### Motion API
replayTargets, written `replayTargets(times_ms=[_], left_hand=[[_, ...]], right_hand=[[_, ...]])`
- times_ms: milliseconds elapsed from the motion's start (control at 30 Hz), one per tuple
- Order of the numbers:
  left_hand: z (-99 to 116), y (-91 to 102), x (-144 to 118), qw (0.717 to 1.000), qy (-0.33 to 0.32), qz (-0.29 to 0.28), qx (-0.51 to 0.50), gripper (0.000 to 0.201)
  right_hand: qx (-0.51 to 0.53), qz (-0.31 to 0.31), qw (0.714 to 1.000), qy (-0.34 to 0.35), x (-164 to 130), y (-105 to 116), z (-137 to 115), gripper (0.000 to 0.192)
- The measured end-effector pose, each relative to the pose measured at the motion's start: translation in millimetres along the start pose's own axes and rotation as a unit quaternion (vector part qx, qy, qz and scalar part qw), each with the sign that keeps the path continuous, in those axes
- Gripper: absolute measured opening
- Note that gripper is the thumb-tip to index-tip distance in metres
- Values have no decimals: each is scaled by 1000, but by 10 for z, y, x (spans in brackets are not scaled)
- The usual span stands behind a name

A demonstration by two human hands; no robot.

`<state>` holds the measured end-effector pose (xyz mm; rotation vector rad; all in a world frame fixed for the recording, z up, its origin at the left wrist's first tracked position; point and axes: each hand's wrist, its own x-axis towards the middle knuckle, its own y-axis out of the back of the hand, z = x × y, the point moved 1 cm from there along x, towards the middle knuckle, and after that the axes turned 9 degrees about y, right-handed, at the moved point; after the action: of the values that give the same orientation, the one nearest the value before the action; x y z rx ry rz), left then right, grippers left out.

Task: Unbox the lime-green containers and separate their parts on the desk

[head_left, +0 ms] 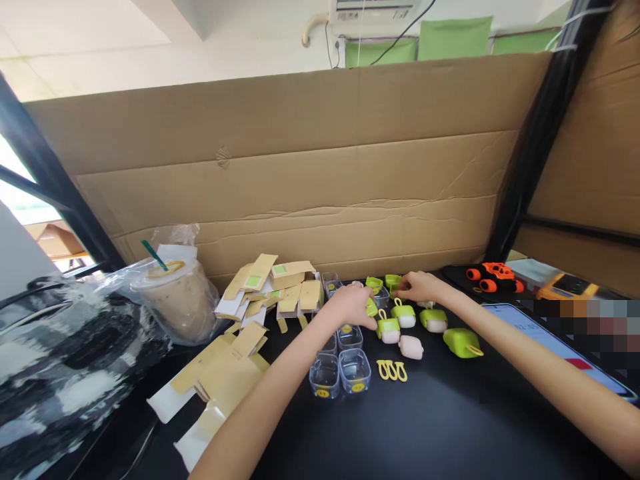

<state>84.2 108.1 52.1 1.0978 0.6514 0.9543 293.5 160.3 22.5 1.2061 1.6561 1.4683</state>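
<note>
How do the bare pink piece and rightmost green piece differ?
Color: the pink piece is pale pink, the green piece lime green.
Loop: the green piece has a yellow loop; the pink piece shows none.
Size: the green piece looks larger than the pink piece.
Both lie on the black table.

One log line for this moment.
left hand: at green cover | right hand: at farther green cover | yellow loops: beside clear cups
</note>
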Motion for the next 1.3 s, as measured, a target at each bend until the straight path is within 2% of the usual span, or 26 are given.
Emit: replayTargets(times_ms=[100, 133, 200, 267, 400, 500, 567, 633, 667, 767, 800, 833, 967, 1100, 1200, 1300], left_hand=[[-31, 130, -40, 988, 12, 54, -143, 64], [-28, 177, -62, 978, 18, 71, -194, 61], [-3, 251, -122, 952, 27, 87, -291, 41], [39, 284, -203, 926, 26, 75, -370, 29], [102, 226, -421, 886, 28, 30, -463, 38], [121, 141, -627, 843, 55, -10, -536, 42], [134, 88, -773, 818, 83, -26, -568, 43], [155, 40, -901, 812, 107, -21, -574, 45], [168, 15, -953, 804, 113, -20, -583, 42], [206, -61, -1049, 757, 116, -31, -642, 31], [213, -83, -1066, 752, 111, -35, -649, 31], [215, -101, -1078, 759, 102, -38, -642, 32], [171, -161, -1119, 831, 52, -64, -550, 42], [92, -208, -1183, 843, 31, -94, -529, 52], [91, -206, -1238, 853, 12, -78, -515, 51], [154, -187, -1276, 876, 14, -48, -481, 48]], right_hand=[[41, 63, 997, 36, -22, 53, -84, 25], [63, 85, 993, 52, -32, 73, -135, 22], [115, 125, 982, 88, -75, 110, -273, 19], [170, 153, 965, 124, -167, 137, -446, 22], [274, 177, 924, 199, -505, 145, -797, 37], [348, 173, 887, 249, -772, 107, -1004, 50], [350, 163, 888, 250, -895, 63, -1114, 60], [332, 163, 898, 240, -969, 17, -1210, 64], [317, 170, 902, 237, -991, -4, -1252, 61], [269, 219, 906, 242, -1032, -47, -1324, 45], [257, 233, 905, 247, -1043, -57, -1325, 41], [251, 242, 903, 252, -1055, -65, -1315, 40], [252, 241, 901, 260, -1110, -84, -1223, 38], [232, 249, 891, 300, -1159, -83, -1206, 38], [185, 259, 882, 349, -1181, -78, -1253, 45], [155, 277, 876, 363, -1198, -84, -1295, 49]])
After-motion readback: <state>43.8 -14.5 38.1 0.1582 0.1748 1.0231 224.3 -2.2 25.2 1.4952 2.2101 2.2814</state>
